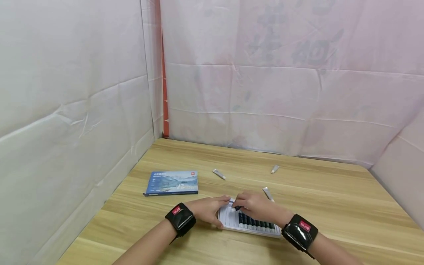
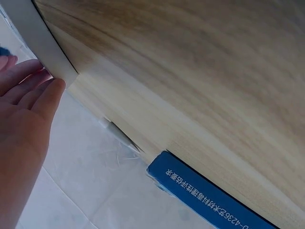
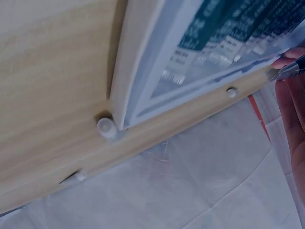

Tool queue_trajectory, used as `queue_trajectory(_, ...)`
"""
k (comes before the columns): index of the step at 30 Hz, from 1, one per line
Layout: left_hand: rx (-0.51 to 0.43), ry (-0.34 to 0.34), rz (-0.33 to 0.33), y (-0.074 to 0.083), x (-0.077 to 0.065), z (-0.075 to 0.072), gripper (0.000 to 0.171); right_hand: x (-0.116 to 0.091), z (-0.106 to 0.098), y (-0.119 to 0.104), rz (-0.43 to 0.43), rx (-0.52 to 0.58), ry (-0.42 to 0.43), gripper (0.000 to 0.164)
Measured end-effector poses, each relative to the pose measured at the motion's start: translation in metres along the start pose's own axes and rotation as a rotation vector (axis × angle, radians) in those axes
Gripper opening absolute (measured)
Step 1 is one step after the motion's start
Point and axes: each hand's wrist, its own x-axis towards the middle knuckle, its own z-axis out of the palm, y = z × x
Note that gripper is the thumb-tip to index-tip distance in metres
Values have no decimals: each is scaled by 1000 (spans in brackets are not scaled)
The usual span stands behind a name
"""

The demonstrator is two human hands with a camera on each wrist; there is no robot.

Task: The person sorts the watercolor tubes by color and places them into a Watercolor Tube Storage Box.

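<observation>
A white tray (image 1: pixel 250 231) lies on the table in front of me, its right part lined with a row of dark-labelled paint tubes (image 1: pixel 256 222). My left hand (image 1: pixel 208 210) holds the tray's left end, thumb at the near corner and fingers toward the far one. In the left wrist view, those fingertips (image 2: pixel 58 85) meet the tray's white side (image 2: pixel 43 36). Over the left part of the tray, my right hand (image 1: pixel 253 203) pinches a dark-labelled paint tube (image 3: pixel 291 70) with a silvery end. A loose paint tube (image 1: pixel 267 193) lies just beyond the tray, partly behind the right hand.
A blue paint box (image 1: pixel 172 183) with a mountain lake picture lies to the left. Farther back on the wooden table (image 1: pixel 318 184) are two more loose tubes, a left one (image 1: pixel 219 174) and a right one (image 1: pixel 275 169). Pale sheeting (image 1: pixel 265 99) hangs behind the table.
</observation>
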Motion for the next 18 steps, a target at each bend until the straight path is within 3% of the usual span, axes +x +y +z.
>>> queue_trajectory(14, 7, -1, 11, 0, 0, 0, 86, -3, 10, -12, -90, -24, 22, 20)
queue_trajectory(18, 10, -4, 9, 0, 0, 0, 86, -4, 14, -12, -119, -57, 18, 29)
